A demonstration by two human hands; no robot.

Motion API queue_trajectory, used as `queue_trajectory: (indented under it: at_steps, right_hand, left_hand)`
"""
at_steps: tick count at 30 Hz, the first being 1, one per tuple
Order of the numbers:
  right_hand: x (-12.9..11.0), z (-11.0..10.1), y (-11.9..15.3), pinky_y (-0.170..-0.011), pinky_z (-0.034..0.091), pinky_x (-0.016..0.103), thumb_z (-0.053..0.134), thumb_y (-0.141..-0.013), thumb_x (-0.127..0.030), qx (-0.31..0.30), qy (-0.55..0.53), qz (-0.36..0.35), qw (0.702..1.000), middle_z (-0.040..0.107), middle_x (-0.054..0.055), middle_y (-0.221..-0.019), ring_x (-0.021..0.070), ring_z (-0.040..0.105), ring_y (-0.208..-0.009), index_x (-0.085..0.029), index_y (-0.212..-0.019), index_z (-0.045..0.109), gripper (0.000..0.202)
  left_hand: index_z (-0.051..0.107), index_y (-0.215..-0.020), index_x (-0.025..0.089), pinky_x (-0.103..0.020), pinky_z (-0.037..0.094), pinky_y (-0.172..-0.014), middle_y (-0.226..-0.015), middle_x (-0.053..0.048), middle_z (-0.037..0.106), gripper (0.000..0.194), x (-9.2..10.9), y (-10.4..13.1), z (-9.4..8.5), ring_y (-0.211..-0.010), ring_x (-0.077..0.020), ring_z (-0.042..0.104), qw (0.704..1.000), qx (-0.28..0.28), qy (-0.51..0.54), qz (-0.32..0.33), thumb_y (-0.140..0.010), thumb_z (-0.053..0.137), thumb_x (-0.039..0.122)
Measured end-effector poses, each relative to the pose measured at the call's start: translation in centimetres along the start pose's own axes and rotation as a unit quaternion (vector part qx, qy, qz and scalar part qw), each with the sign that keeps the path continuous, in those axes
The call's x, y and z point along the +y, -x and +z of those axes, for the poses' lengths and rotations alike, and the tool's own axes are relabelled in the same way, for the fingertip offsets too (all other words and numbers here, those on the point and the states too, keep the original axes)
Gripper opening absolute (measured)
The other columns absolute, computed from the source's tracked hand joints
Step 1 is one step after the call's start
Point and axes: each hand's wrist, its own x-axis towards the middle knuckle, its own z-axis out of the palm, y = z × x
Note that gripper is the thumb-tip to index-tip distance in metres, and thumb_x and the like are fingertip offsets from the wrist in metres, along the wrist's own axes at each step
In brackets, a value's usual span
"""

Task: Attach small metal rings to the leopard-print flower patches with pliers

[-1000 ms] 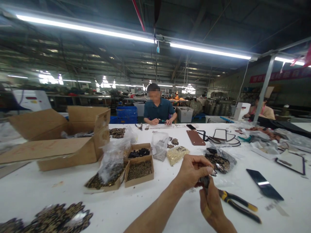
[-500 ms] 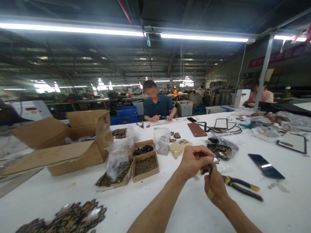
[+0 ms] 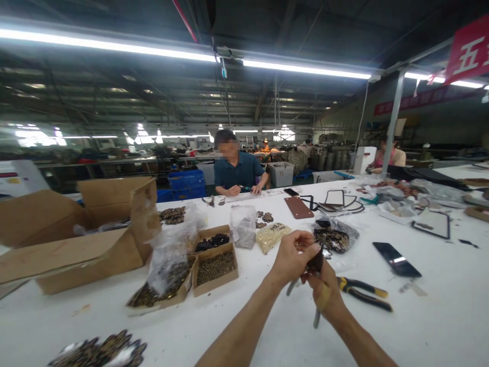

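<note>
Near the middle right, my left hand (image 3: 296, 255) is closed, its thumb and fingers pinching a small dark piece (image 3: 316, 261). Touching it from the right and below is my right hand (image 3: 324, 288), closed, with a tan band around one finger. Grey metal handles (image 3: 317, 317) show beneath my right hand; the head of that tool is hidden by the fingers. Pliers with yellow and black handles (image 3: 367, 295) lie on the white table (image 3: 282, 339) just right of my right hand. Behind the hands sits a clear bag of dark patterned pieces (image 3: 336, 237).
Small open boxes hold brown beads (image 3: 216, 267) and black parts (image 3: 213, 242). A large cardboard box (image 3: 95, 255) stands left. Patterned pieces (image 3: 103, 351) lie front left, a black phone (image 3: 396, 259) right. Across the table sits a person in a teal shirt (image 3: 240, 171).
The view has shifted, so the scene sits further left. My hands have turned; the dark piece now stands up between the fingers, and grey handles show below them.
</note>
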Motion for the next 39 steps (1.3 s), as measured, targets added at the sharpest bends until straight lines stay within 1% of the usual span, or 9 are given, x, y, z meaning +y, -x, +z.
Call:
queue_trajectory:
  at_steps: [4, 8, 11, 14, 17, 22, 26, 31, 39]
  right_hand:
    - [0.8, -1.8, -1.9, -0.06, 0.052, 0.031, 0.056, -0.081, -0.03, 0.065, -0.097, 0.01, 0.993, 0.061, 0.003, -0.081, 0.018, 0.059, -0.069, -0.02, -0.102, 0.054, 0.023]
    - [2.5, -3.9, -3.8, -0.061, 0.052, 0.031, 0.057, -0.071, -0.023, 0.114, -0.152, 0.058, 0.98, 0.058, 0.0, -0.078, 0.0183, 0.061, -0.071, -0.022, -0.1, 0.053, 0.029]
    - [3.4, -4.9, -4.6, -0.061, 0.051, 0.031, 0.059, -0.063, -0.019, 0.145, -0.211, 0.084, 0.963, 0.059, -0.001, -0.076, 0.0191, 0.063, -0.073, -0.022, -0.096, 0.054, 0.034]
    - [4.2, -5.2, -4.6, -0.066, 0.051, 0.031, 0.061, -0.058, -0.014, 0.157, -0.246, 0.097, 0.952, 0.061, -0.002, -0.077, 0.019, 0.064, -0.074, -0.022, -0.092, 0.053, 0.036]
    - [5.0, -4.8, -4.1, -0.069, 0.05, 0.031, 0.061, -0.057, -0.01, 0.161, -0.262, 0.103, 0.946, 0.063, -0.003, -0.077, 0.0179, 0.064, -0.072, -0.023, -0.092, 0.053, 0.038]
    - [5.8, -4.1, -3.4, -0.075, 0.051, 0.033, 0.063, -0.057, -0.008, 0.17, -0.314, 0.131, 0.925, 0.065, -0.005, -0.075, 0.0176, 0.066, -0.074, -0.024, -0.091, 0.056, 0.038]
    - [5.5, -4.1, -2.8, -0.083, 0.054, 0.038, 0.07, -0.06, -0.01, 0.144, -0.338, 0.166, 0.915, 0.068, -0.002, -0.078, 0.0197, 0.068, -0.078, -0.022, -0.087, 0.06, 0.031]
    - [5.6, -3.9, -2.1, -0.09, 0.054, 0.043, 0.083, -0.066, -0.02, 0.074, -0.363, 0.229, 0.9, 0.072, 0.004, -0.086, 0.0247, 0.07, -0.089, -0.019, -0.083, 0.065, 0.025]
    - [6.6, -3.4, -1.5, -0.079, 0.058, 0.04, 0.089, -0.06, -0.02, 0.125, -0.354, 0.259, 0.89, 0.071, 0.001, -0.076, 0.0231, 0.069, -0.08, -0.02, -0.079, 0.065, 0.031]
  left_hand:
    - [0.062, -0.117, 0.015, -0.035, 0.051, -0.081, -0.104, -0.01, 0.066, 0.065, -1.1, 0.0, 0.6, -0.093, -0.0234, 0.063, 0.982, -0.056, -0.183, -0.009, -0.065, 0.082, 0.048]
    - [0.056, -0.124, 0.015, -0.047, 0.046, -0.093, -0.12, -0.018, 0.059, 0.095, -2.0, 0.9, 2.3, -0.111, -0.0372, 0.057, 0.922, -0.119, -0.368, -0.026, -0.045, 0.087, 0.058]
    - [0.043, -0.139, 0.01, -0.051, 0.039, -0.103, -0.134, -0.024, 0.05, 0.116, -3.1, 1.8, 4.0, -0.125, -0.0442, 0.047, 0.883, -0.116, -0.45, -0.069, -0.044, 0.084, 0.061]
    - [0.037, -0.142, 0.006, -0.049, 0.038, -0.103, -0.134, -0.024, 0.049, 0.113, -4.7, 2.5, 5.8, -0.124, -0.0419, 0.048, 0.865, -0.086, -0.483, -0.102, -0.052, 0.081, 0.056]
    - [0.035, -0.141, 0.005, -0.047, 0.036, -0.103, -0.133, -0.023, 0.049, 0.102, -6.3, 3.3, 7.2, -0.122, -0.039, 0.047, 0.854, -0.025, -0.508, -0.108, -0.055, 0.079, 0.036]
    - [0.046, -0.123, 0.008, -0.042, 0.038, -0.094, -0.122, -0.019, 0.051, 0.075, -8.6, 4.2, 8.0, -0.11, -0.0336, 0.048, 0.845, 0.046, -0.526, -0.089, -0.051, 0.068, 0.009]
    - [0.05, -0.114, 0.008, -0.042, 0.038, -0.089, -0.112, -0.017, 0.051, 0.068, -9.4, 4.5, 7.9, -0.101, -0.0318, 0.047, 0.843, 0.057, -0.531, -0.065, -0.049, 0.068, 0.007]
    - [0.049, -0.12, 0.008, -0.043, 0.038, -0.088, -0.112, -0.016, 0.05, 0.068, -10.4, 4.9, 8.2, -0.101, -0.0307, 0.046, 0.849, 0.073, -0.521, -0.039, -0.055, 0.067, 0.008]
    - [0.042, -0.133, 0.001, -0.049, 0.034, -0.1, -0.121, -0.02, 0.048, 0.081, -11.5, 5.6, 9.2, -0.109, -0.0339, 0.043, 0.83, 0.122, -0.545, -0.014, -0.059, 0.069, 0.014]
